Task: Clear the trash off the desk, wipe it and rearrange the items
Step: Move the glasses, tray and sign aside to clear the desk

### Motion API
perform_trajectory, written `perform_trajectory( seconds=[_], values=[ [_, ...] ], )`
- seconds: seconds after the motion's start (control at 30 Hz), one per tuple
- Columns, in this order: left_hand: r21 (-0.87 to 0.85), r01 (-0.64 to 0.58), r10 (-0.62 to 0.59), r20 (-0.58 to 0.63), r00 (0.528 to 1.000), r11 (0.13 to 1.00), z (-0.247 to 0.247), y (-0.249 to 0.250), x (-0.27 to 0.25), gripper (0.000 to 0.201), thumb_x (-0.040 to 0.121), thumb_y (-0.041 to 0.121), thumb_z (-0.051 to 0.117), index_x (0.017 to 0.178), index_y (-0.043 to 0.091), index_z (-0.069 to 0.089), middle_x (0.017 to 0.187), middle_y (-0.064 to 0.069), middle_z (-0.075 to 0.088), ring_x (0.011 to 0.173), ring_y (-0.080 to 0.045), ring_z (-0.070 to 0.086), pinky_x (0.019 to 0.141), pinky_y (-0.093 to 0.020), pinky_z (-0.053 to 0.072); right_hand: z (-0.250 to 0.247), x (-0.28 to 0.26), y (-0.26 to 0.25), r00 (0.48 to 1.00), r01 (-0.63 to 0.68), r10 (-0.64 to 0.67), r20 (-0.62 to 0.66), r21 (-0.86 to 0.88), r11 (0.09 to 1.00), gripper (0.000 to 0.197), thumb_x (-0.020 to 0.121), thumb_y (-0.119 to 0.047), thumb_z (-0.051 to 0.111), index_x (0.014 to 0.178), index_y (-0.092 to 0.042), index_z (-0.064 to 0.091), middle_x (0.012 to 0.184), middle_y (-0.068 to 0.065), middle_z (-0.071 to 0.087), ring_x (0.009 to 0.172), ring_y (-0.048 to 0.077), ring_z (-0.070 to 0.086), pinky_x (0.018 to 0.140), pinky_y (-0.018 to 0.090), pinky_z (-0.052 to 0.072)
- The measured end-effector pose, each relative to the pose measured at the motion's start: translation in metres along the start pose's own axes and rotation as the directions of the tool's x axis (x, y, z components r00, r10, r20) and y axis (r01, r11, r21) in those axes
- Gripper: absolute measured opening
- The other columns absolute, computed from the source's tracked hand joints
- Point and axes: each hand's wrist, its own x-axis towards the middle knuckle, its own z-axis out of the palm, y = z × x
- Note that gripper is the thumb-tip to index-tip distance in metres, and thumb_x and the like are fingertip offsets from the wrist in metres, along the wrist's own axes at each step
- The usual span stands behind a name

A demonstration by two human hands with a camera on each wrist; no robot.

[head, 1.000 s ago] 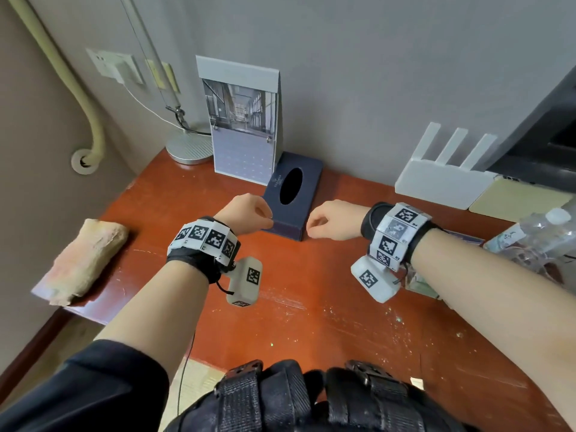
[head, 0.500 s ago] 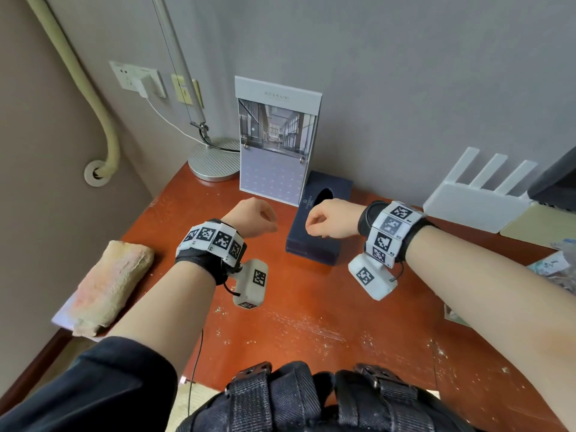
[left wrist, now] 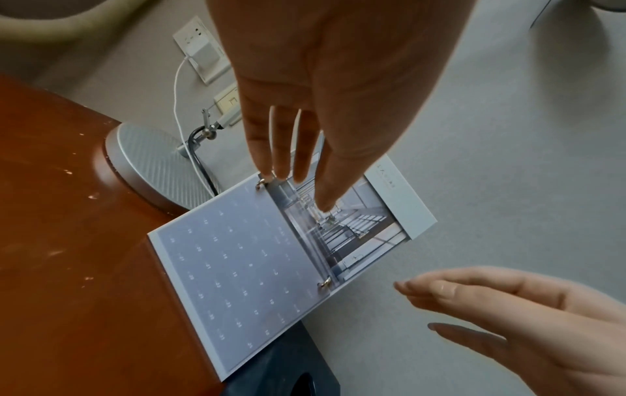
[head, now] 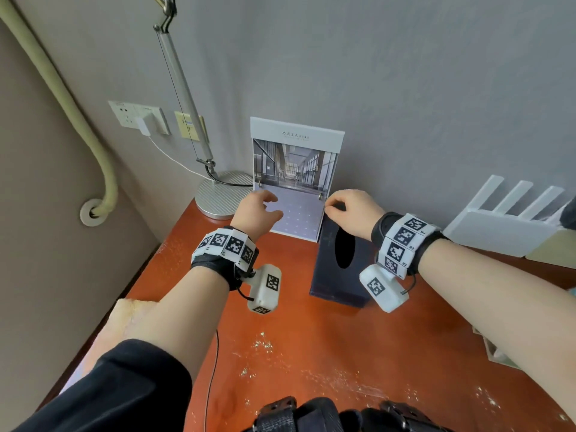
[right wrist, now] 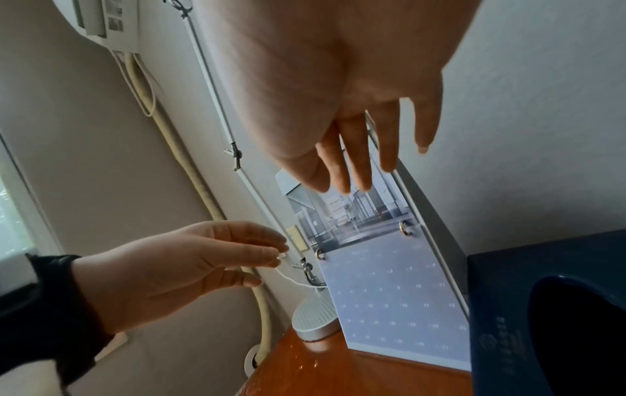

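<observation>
**Rearranging under way — wiping still to do**

Both hands, the left hand (head: 256, 210) and the right hand (head: 353, 210), reach for the calendar (head: 296, 179), fingers apart and holding nothing. The calendar stands at the wall, beside the tissue box (head: 341, 263). In front of the calendar the tabletop (head: 311, 353) shows white specks — seemingly unwiped.

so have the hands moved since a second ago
Yes. Both hands, left hand and right hand, have gone away from the person, from the near end of the tissue box to the calendar at its far end.
</observation>
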Motion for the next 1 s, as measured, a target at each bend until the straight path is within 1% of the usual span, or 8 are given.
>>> perform_trajectory(
  seconds=[0.17,0.4,0.53,0.67,0.77,0.83,0.9,1.0],
  values=[
    [-0.079,-0.013,0.006,-0.092,0.996,0.997,-0.006,-0.003,0.040,0.042,0.084,0.016,0.066,0.122,0.004,0.054,0.126,-0.013,0.046,0.115,-0.026,0.049,0.093,-0.028,0.038,-0.005,0.031,0.002,0.980,-0.125,0.134,-0.144,0.073,0.990,0.029,0.091,-0.022,0.056,0.114,-0.006,0.063,0.124,0.011,0.059,0.116,0.029,0.052,0.097,0.034,0.040],
    [-0.238,0.003,-0.064,-0.250,0.966,0.971,-0.008,0.000,0.086,0.068,0.081,0.013,0.068,0.138,0.002,0.033,0.141,-0.016,0.031,0.130,-0.028,0.035,0.107,-0.030,0.026,-0.006,0.069,0.012,0.944,-0.316,0.331,-0.013,0.269,0.910,0.078,0.090,-0.031,0.061,0.150,-0.010,0.016,0.154,0.011,0.026,0.139,0.027,0.031,0.112,0.039,0.029],
    [-0.356,0.074,-0.174,-0.258,0.950,0.931,-0.011,-0.001,0.106,0.080,0.081,0.009,0.060,0.147,0.004,0.017,0.151,-0.015,0.022,0.140,-0.028,0.024,0.115,-0.038,0.022,-0.006,0.085,0.010,0.940,-0.319,0.340,-0.001,0.346,0.882,0.083,0.089,-0.027,0.063,0.151,-0.012,0.009,0.150,0.009,0.032,0.129,0.025,0.042,0.104,0.034,0.037],
    [-0.427,0.141,-0.240,-0.186,0.953,0.893,-0.009,-0.005,0.121,0.088,0.077,0.012,0.062,0.150,0.013,0.012,0.152,-0.007,0.027,0.138,-0.027,0.031,0.112,-0.045,0.030,-0.009,0.095,0.007,0.950,-0.264,0.308,-0.043,0.413,0.872,0.068,0.089,-0.014,0.063,0.143,-0.010,0.022,0.120,-0.001,0.045,0.103,0.010,0.042,0.081,0.016,0.033],
    [-0.456,0.144,-0.233,-0.144,0.962,0.878,-0.006,-0.006,0.125,0.087,0.075,0.013,0.061,0.149,0.016,0.014,0.139,-0.003,0.044,0.127,-0.028,0.044,0.105,-0.046,0.039,-0.008,0.102,0.006,0.954,-0.242,0.293,-0.058,0.425,0.872,0.066,0.088,-0.013,0.064,0.141,-0.008,0.024,0.126,0.002,0.046,0.106,0.010,0.042,0.084,0.018,0.033],
    [-0.485,0.137,-0.223,-0.125,0.967,0.864,-0.003,-0.007,0.126,0.082,0.072,0.015,0.057,0.146,0.017,0.022,0.102,0.008,0.057,0.100,-0.027,0.057,0.096,-0.048,0.047,-0.005,0.105,0.005,0.951,-0.245,0.302,-0.065,0.437,0.865,0.064,0.087,-0.012,0.064,0.139,-0.008,0.027,0.126,0.004,0.047,0.108,0.014,0.046,0.085,0.021,0.035],
    [-0.499,0.120,-0.203,-0.116,0.972,0.859,0.001,-0.009,0.127,0.063,0.069,0.018,0.054,0.130,0.015,0.039,0.076,0.009,0.049,0.075,-0.023,0.052,0.085,-0.049,0.050,-0.003,0.107,0.005,0.945,-0.251,0.317,-0.078,0.446,0.859,0.058,0.088,-0.010,0.062,0.136,-0.007,0.031,0.123,0.006,0.050,0.102,0.015,0.047,0.082,0.022,0.037],
    [-0.467,0.117,-0.197,-0.126,0.972,0.876,0.002,-0.007,0.125,0.029,0.076,0.020,0.054,0.104,0.018,0.045,0.079,0.002,0.052,0.075,-0.024,0.052,0.082,-0.047,0.051,-0.001,0.107,0.005,0.942,-0.244,0.322,-0.097,0.464,0.852,0.048,0.090,-0.006,0.056,0.133,-0.007,0.035,0.122,0.010,0.054,0.095,0.015,0.049,0.078,0.022,0.040]
  ],
)
